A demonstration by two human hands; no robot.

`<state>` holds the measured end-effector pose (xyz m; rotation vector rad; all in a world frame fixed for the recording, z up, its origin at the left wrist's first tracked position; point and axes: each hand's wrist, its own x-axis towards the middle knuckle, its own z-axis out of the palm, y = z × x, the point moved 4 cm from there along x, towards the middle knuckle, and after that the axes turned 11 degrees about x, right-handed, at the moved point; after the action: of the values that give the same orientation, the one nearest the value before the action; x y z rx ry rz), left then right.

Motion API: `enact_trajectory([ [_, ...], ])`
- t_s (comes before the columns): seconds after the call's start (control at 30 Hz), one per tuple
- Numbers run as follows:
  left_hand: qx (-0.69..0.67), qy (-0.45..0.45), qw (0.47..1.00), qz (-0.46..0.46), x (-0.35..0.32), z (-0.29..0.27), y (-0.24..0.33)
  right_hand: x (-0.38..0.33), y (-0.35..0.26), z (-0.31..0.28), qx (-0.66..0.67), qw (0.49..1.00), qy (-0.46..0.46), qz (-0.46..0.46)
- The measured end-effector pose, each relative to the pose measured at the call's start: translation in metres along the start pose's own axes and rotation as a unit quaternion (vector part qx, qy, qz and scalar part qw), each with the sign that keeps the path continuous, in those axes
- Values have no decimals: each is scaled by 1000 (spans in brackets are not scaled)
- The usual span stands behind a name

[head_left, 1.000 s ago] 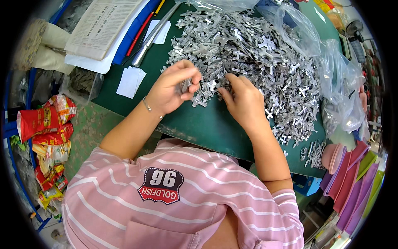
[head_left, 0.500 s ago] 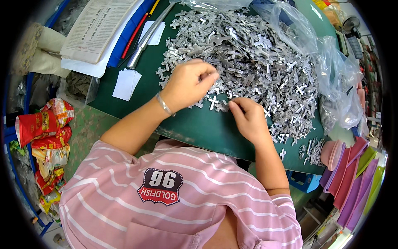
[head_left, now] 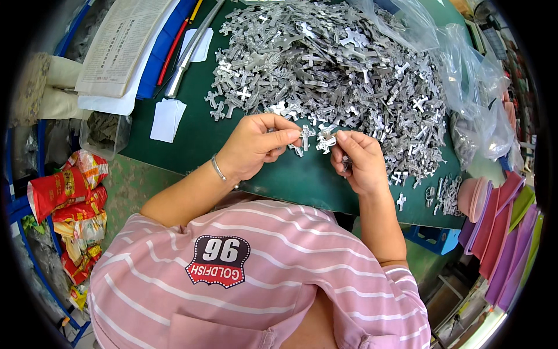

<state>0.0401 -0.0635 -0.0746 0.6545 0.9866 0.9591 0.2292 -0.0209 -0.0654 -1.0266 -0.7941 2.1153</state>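
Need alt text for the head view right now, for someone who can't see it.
A person's left hand and right hand pinch small silvery metal pieces close together over a green table, near a large heap of similar pieces, many cross-shaped.

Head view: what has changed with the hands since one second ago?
The left hand and right hand have moved rightward and back toward the person, away from the metal pile. The right now pinches a silvery piece before the left. The white cards and red pen stayed put.
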Motion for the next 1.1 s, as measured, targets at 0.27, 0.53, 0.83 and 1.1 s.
enact_trajectory([
  [0.27, -27, -28, 999, 16, -3, 5, 2, -2, 2, 5, 161, 985, -69, -4],
  [0.53, -207, -120, 968, 77, -12, -8, 11, 1, -6, 5, 307, 945, -101, -46],
  [0.83, 256, 95, 950, 149, -8, -29, 25, 3, 11, 43, -593, 777, -8, -210],
  [1.1, 661, 105, 693, 269, -7, 9, 14, 0, 4, 0, -67, 993, -94, -5],
])
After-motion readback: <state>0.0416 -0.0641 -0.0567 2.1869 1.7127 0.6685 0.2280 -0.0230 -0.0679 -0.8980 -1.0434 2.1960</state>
